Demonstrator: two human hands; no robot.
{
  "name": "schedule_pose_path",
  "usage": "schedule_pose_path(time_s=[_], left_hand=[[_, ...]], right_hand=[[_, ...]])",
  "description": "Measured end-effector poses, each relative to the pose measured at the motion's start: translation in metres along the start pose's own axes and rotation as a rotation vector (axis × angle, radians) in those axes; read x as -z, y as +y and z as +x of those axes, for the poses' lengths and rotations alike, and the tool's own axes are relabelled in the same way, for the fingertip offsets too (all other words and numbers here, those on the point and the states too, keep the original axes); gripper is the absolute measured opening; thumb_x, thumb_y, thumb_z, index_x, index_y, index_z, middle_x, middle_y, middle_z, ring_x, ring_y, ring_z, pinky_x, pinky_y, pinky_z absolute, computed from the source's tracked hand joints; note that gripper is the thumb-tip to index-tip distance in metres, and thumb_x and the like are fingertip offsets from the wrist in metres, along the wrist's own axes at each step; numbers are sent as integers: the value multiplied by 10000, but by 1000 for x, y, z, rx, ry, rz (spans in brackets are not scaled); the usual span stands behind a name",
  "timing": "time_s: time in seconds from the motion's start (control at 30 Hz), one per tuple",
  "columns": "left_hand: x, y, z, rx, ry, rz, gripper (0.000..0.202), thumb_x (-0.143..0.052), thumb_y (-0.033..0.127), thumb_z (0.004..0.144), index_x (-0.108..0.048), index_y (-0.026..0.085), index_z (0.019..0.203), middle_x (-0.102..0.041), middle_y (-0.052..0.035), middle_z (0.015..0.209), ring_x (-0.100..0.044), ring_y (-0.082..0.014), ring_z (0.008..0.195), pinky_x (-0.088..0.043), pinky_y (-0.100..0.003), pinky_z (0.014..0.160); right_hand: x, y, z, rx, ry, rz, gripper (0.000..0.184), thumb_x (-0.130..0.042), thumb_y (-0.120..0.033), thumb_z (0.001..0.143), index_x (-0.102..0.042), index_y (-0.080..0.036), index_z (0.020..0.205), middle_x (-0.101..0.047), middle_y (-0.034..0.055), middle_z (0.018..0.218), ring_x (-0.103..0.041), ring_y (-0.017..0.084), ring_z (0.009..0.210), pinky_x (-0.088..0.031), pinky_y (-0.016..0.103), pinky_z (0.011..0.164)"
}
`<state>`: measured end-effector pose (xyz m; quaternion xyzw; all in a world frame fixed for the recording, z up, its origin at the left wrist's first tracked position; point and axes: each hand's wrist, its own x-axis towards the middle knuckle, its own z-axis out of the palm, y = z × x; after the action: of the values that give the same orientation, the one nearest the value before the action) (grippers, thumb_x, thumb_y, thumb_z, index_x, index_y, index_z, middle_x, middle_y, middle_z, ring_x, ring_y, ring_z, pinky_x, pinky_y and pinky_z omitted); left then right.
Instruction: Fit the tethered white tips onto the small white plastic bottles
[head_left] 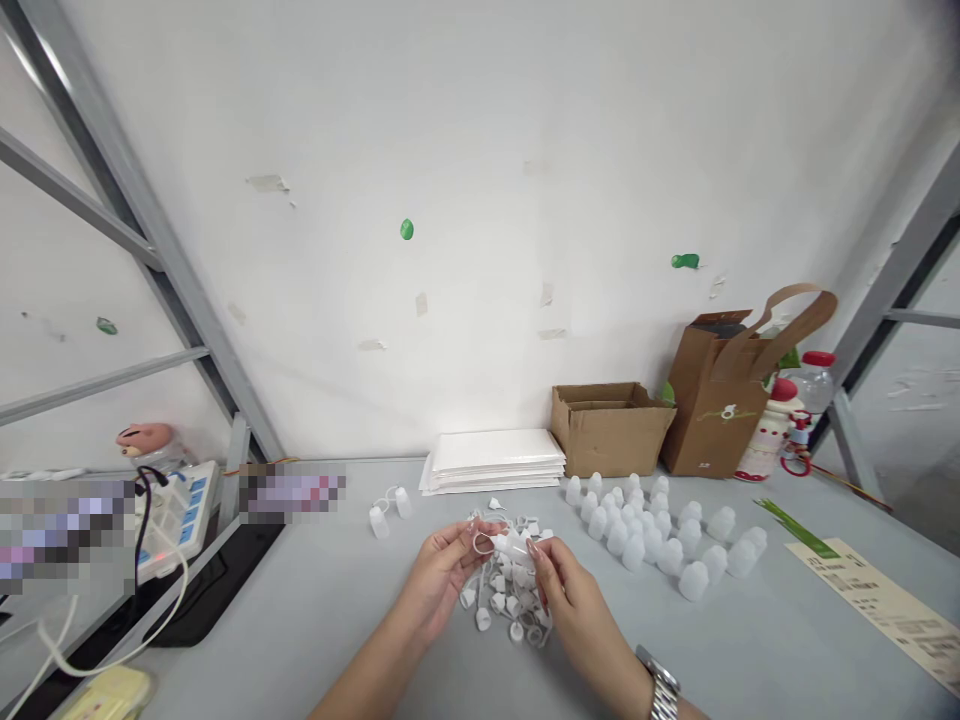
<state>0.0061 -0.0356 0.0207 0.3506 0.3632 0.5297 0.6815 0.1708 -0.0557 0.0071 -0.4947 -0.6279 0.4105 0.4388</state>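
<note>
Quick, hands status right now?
Left hand: shut, pinching the ring end of a small white cap.
Right hand: shut, pinching the same cap's other end.

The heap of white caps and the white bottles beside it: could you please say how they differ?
The caps lie jumbled in a heap; the bottles stand upright side by side. Each cap is smaller than a bottle. The left hand and right hand hold a cap over the heap; the bottles are untouched. Both are white plastic.
</note>
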Motion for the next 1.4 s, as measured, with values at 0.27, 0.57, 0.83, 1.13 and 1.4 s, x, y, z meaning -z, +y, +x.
schedule_pose_path(time_s=[0.27,0.57,0.83,1.13,1.4], left_hand=[[2,-3,1,18,-26,-37,178,-675,298,678,-685,137,752,-699,-94,919,-620,-172,851,-419,-286,841],[1,-3,1,13,-28,-49,179,-660,287,694,-684,124,764,-699,-100,913,-621,-170,838,-427,-275,818],[4,-5,2,21,-23,-94,165,-662,271,696,-684,119,755,-702,-100,893,-627,-153,792,-442,-253,777],[2,-2,1,15,-38,-80,164,-644,264,715,-685,112,761,-701,-102,895,-620,-158,826,-435,-248,798],[1,0,1,25,-22,-86,173,-667,268,691,-690,112,762,-697,-105,893,-621,-161,812,-440,-247,779]], right_hand=[[0,0,-2,-8,-6,-26,324,-323,-476,872,-432,-224,701,-449,-26,599,-391,137,548,-303,246,522],[0,-2,-2,-9,-9,-68,320,-322,-475,872,-446,-221,722,-468,-17,622,-406,142,568,-305,245,527],[1,-5,-4,2,-1,-108,327,-297,-463,880,-442,-215,723,-456,-30,609,-406,134,560,-319,231,519],[0,-4,-4,12,-7,-101,319,-291,-445,886,-439,-216,721,-435,-40,600,-404,128,556,-327,220,517],[0,-4,-3,5,-1,-85,323,-288,-456,881,-431,-217,718,-430,-41,590,-400,129,543,-331,222,509]])
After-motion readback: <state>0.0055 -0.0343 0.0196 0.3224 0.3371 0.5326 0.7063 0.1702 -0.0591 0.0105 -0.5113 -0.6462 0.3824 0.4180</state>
